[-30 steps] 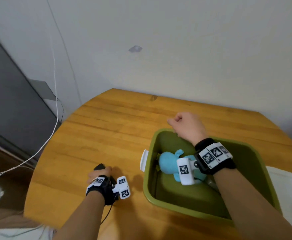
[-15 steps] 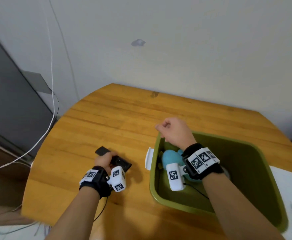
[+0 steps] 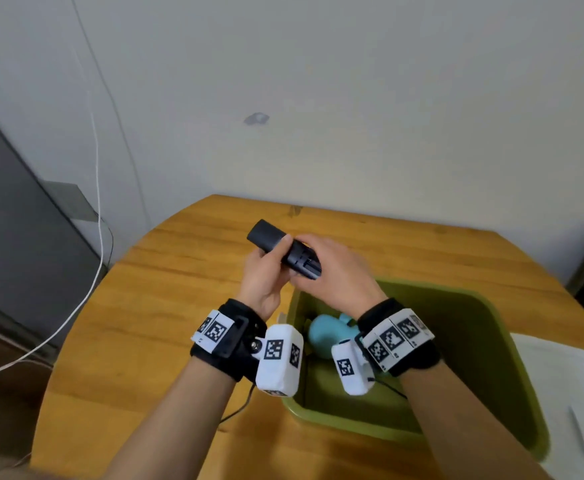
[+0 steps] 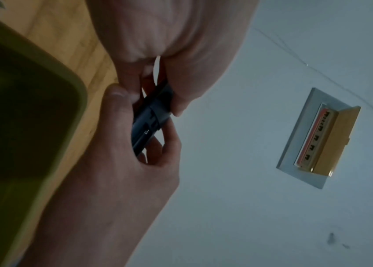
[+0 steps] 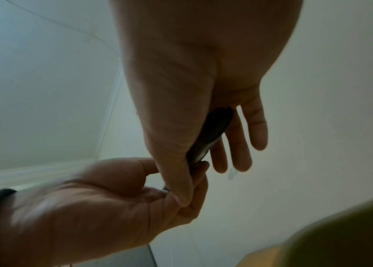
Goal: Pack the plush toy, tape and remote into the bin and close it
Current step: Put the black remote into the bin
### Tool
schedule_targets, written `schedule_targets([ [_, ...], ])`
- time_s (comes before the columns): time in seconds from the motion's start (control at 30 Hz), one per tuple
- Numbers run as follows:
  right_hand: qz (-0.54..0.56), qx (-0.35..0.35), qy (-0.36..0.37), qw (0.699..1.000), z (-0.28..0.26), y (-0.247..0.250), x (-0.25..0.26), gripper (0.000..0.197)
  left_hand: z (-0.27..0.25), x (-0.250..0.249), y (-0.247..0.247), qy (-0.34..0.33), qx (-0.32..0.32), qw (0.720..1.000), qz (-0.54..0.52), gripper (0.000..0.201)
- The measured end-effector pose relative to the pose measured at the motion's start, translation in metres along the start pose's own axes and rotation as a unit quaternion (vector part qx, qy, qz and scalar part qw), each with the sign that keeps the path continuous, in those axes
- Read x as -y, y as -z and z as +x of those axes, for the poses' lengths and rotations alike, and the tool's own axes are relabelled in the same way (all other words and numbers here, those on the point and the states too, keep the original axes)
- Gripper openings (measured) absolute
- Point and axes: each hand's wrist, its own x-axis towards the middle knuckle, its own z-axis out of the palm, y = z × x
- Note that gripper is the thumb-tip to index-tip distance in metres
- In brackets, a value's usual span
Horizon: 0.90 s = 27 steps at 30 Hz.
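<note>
The black remote (image 3: 283,252) is held in the air over the table, just beyond the far left corner of the green bin (image 3: 491,306). My left hand (image 3: 273,258) pinches its middle between thumb and fingers. My right hand (image 3: 307,268) grips its near end. In the left wrist view the remote (image 4: 156,110) shows between both hands. In the right wrist view the remote (image 5: 213,133) lies under my right thumb. The blue plush toy (image 3: 325,336) lies inside the bin, partly hidden by my wrists. No tape shows in any view.
The round wooden table (image 3: 165,323) ends near my left forearm. A white lid (image 3: 560,393) lies right of the bin. A white cable (image 3: 96,202) hangs by a dark cabinet (image 3: 23,237) at the left. A wall stands right behind the table.
My left hand lifted the remote off the table and carried it up and right. My right hand left the bin's far rim and took hold of the remote's near end.
</note>
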Motion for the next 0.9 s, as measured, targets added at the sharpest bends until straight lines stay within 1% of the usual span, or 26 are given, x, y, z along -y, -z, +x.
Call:
schedule_targets([
  [0.07, 0.003, 0.003, 0.007, 1.000, -0.008, 0.008, -0.013, 0.059, -0.003, 0.006, -0.009, 0.017, 0.023, 0.999, 0.017, 0.027],
  [0.13, 0.023, 0.019, -0.014, 0.999, -0.019, 0.015, -0.031, 0.056, -0.003, 0.011, -0.014, 0.048, 0.039, 0.997, 0.041, 0.029],
  [0.17, 0.027, 0.032, -0.031, 0.999, -0.024, 0.019, -0.041, 0.056, -0.001, 0.013, -0.013, 0.060, 0.026, 0.997, 0.049, 0.029],
  [0.2, 0.029, 0.047, -0.050, 0.997, -0.029, 0.022, -0.051, 0.055, 0.002, 0.016, -0.011, 0.068, 0.000, 0.997, 0.048, 0.028],
  [0.3, 0.035, 0.118, -0.095, 0.988, -0.049, 0.027, -0.084, 0.049, 0.011, 0.022, -0.002, 0.085, -0.100, 0.989, 0.074, 0.024],
  [0.33, 0.034, 0.145, -0.102, 0.983, -0.055, 0.026, -0.094, 0.045, 0.013, 0.024, -0.001, 0.090, -0.117, 0.985, 0.094, 0.023],
  [0.4, 0.027, 0.211, -0.102, 0.972, -0.067, 0.020, -0.109, 0.037, 0.016, 0.030, -0.001, 0.116, -0.119, 0.976, 0.140, 0.023],
  [0.47, -0.001, 0.284, -0.081, 0.955, -0.077, 0.010, -0.118, 0.035, 0.018, 0.037, -0.005, 0.154, -0.094, 0.972, 0.152, 0.030],
  [0.53, -0.049, 0.346, -0.044, 0.936, -0.084, -0.006, -0.120, 0.039, 0.016, 0.042, -0.011, 0.185, -0.077, 0.965, 0.169, 0.031],
  [0.6, -0.110, 0.388, 0.005, 0.915, -0.091, -0.023, -0.117, 0.041, 0.016, 0.048, -0.016, 0.187, -0.082, 0.958, 0.200, 0.031],
  [0.63, -0.135, 0.403, 0.025, 0.905, -0.093, -0.033, -0.116, 0.042, 0.017, 0.052, -0.017, 0.178, -0.089, 0.955, 0.218, 0.032],
  [0.7, -0.168, 0.430, 0.054, 0.886, -0.098, -0.050, -0.112, 0.043, 0.022, 0.056, -0.014, 0.169, -0.099, 0.952, 0.237, 0.035],
  [0.77, -0.192, 0.444, 0.083, 0.871, -0.100, -0.067, -0.111, 0.051, 0.023, 0.054, -0.013, 0.178, -0.091, 0.953, 0.227, 0.034],
  [0.83, -0.217, 0.441, 0.108, 0.864, -0.103, -0.083, -0.110, 0.062, 0.024, 0.052, -0.012, 0.181, -0.094, 0.955, 0.218, 0.030],
  [0.9, -0.239, 0.430, 0.126, 0.861, -0.104, -0.097, -0.110, 0.069, 0.028, 0.054, -0.009, 0.183, -0.096, 0.958, 0.197, 0.034],
])
